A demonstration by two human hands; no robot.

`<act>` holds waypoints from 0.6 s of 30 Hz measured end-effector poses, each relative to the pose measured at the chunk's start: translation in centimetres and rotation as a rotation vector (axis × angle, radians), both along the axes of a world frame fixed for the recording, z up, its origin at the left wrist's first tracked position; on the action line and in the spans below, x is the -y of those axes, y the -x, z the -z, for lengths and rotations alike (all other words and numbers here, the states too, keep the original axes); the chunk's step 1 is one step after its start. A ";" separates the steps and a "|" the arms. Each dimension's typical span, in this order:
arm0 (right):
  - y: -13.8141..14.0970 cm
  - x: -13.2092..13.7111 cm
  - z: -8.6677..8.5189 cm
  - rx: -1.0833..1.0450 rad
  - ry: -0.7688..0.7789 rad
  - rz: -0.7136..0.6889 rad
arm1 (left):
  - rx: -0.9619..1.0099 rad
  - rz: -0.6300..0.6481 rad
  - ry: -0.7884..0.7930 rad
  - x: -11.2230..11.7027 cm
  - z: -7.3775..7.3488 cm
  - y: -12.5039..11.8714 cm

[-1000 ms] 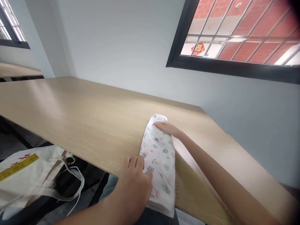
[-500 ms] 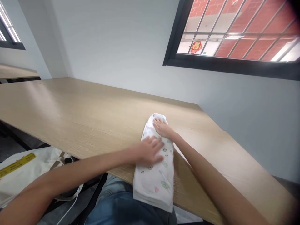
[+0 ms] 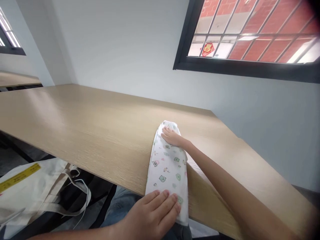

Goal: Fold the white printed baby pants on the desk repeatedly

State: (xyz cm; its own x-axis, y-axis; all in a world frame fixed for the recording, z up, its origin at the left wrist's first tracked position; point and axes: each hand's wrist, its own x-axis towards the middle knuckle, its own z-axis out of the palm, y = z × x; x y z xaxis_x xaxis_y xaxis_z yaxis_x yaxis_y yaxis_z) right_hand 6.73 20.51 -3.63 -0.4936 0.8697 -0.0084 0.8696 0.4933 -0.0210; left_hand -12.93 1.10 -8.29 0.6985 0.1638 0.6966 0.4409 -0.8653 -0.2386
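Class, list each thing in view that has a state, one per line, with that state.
Cloth: folded, near end past the table edge
Left hand: open, palm down on the cloth's near end
Right hand: open, palm down on the cloth's far end
Bag: below table level, partly out of frame
Right window: barred; open or shut, cannot tell

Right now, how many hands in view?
2. The right hand lies flat on the far part of the folded patterned cloth; the left hand is spread over its near part, by the table's edge. No sign of others.
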 end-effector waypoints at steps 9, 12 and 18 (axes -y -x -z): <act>0.0 17.4 -4.1 -0.222 0.305 -0.195 | -0.128 0.157 0.384 -0.9 -3.1 1.2; 1.4 21.0 -3.4 -0.308 0.024 -0.225 | -0.129 0.023 0.396 -1.9 -4.6 1.8; 3.8 23.4 -2.7 -0.304 -0.390 -0.287 | -0.026 0.031 0.329 -0.4 -8.9 3.9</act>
